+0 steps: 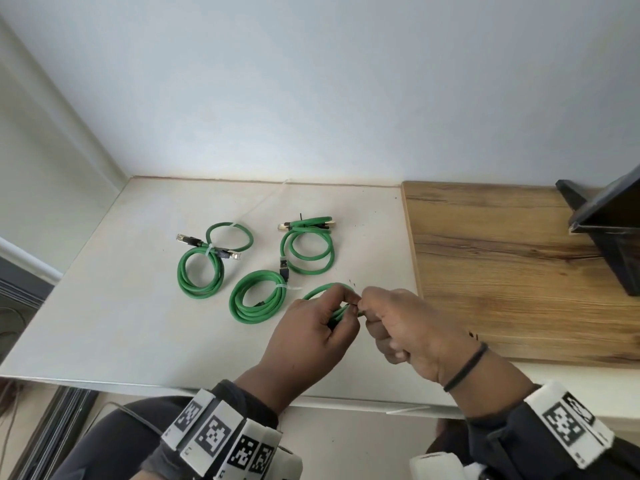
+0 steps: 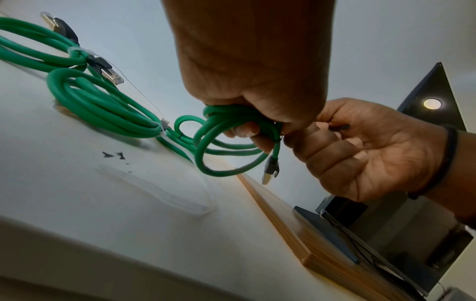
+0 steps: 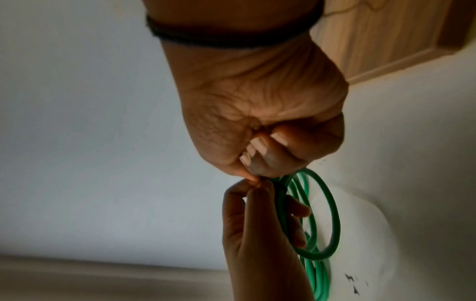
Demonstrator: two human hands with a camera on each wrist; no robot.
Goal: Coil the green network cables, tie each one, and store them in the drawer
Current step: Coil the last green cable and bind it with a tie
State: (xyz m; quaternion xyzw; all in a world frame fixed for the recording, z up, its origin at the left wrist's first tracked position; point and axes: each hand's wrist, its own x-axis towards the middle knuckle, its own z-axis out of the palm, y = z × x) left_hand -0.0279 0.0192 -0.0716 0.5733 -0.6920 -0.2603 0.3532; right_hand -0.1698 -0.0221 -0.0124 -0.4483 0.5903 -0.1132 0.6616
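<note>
My left hand (image 1: 341, 306) grips a coiled green cable (image 2: 219, 146) just above the white table (image 1: 121, 306); one plug (image 2: 270, 172) dangles from the coil. My right hand (image 1: 367, 308) meets it from the right, fingers curled, pinching a thin black tie (image 2: 340, 127) at the bundle. In the right wrist view the right hand (image 3: 255, 165) touches the left fingertips beside the coil (image 3: 332, 213). Three other coils lie on the table: left (image 1: 202, 271) and middle (image 1: 258, 301) with white ties, far right (image 1: 308, 251) with a black tie.
A wooden board (image 1: 502, 271) covers the table's right part and carries a black open box (image 1: 609, 233) at the far right. Small black scraps (image 1: 353, 282) lie near my hands. A clear strip (image 1: 266, 199) lies toward the back wall. The front edge runs just below my wrists.
</note>
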